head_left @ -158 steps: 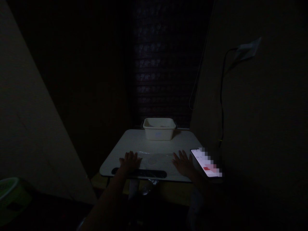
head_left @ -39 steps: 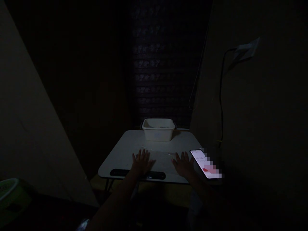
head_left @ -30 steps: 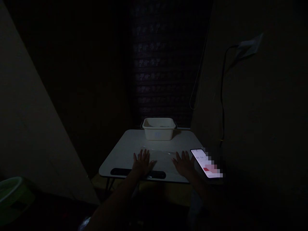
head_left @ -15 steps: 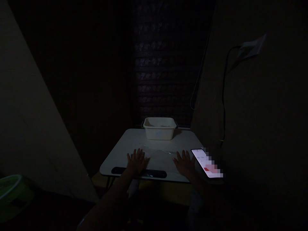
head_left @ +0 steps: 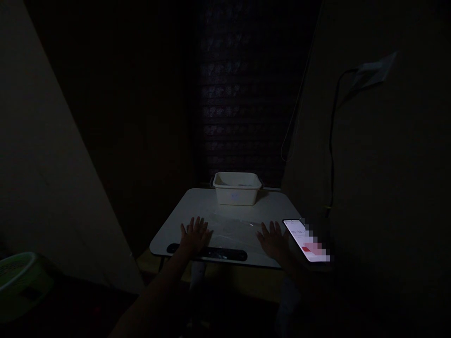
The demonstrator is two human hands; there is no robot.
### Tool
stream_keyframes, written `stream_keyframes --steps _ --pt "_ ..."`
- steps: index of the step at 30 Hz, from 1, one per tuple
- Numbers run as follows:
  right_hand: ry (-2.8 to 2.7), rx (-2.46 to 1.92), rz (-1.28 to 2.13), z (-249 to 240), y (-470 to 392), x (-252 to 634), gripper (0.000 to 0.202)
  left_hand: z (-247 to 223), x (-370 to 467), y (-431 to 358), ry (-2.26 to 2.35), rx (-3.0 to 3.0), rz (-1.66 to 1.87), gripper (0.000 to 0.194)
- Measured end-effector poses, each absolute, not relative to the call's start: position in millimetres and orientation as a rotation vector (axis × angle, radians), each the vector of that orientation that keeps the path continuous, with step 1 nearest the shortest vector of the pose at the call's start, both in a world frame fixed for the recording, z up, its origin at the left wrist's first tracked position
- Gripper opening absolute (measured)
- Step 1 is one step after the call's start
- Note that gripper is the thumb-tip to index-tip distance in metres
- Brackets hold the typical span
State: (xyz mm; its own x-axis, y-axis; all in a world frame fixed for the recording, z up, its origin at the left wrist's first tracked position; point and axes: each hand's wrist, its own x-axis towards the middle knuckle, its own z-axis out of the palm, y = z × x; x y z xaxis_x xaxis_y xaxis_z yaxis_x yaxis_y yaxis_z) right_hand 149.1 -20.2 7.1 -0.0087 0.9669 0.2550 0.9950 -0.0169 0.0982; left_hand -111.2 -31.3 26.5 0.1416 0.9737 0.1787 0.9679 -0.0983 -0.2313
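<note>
A thin clear plastic sheet or bag [head_left: 232, 228] lies flat on the small white table [head_left: 176, 213], its outline faint in the dim light. At its left side my left hand [head_left: 195, 236] rests with fingers spread, near the dark slot along the table's front edge. On the other side my right hand [head_left: 274, 240] lies palm down, fingers apart, by the sheet's right part. Neither hand grips anything. Whether the fingers press on the plastic or on the bare tabletop is hard to see.
At the table's back stands a white plastic tub [head_left: 237, 196] with side handles; its contents are unclear. A lit phone [head_left: 299, 239] lies at the right edge. A green basket [head_left: 26, 286] sits low at left. A cable [head_left: 331, 141] hangs from a wall socket [head_left: 373, 72].
My left hand has slid slightly left, away from the middle of the plastic. My right hand stays about where it was. The whole view has shifted a little.
</note>
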Motion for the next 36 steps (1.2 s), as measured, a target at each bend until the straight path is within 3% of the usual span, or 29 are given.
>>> stream_keyframes --steps 20,27,36 --pt "-2.125 -2.171 -0.336 12 -22 148 0.050 20 -147 -18 -2.003 -2.070 0.119 0.042" --pt "-2.126 -2.169 -0.339 11 -23 148 0.050 25 -99 -14 -1.786 -2.264 -0.046 0.045" --pt "-2.135 -2.200 -0.306 11 -21 148 0.051 20 -68 -21 -1.876 -2.224 -0.002 0.051"
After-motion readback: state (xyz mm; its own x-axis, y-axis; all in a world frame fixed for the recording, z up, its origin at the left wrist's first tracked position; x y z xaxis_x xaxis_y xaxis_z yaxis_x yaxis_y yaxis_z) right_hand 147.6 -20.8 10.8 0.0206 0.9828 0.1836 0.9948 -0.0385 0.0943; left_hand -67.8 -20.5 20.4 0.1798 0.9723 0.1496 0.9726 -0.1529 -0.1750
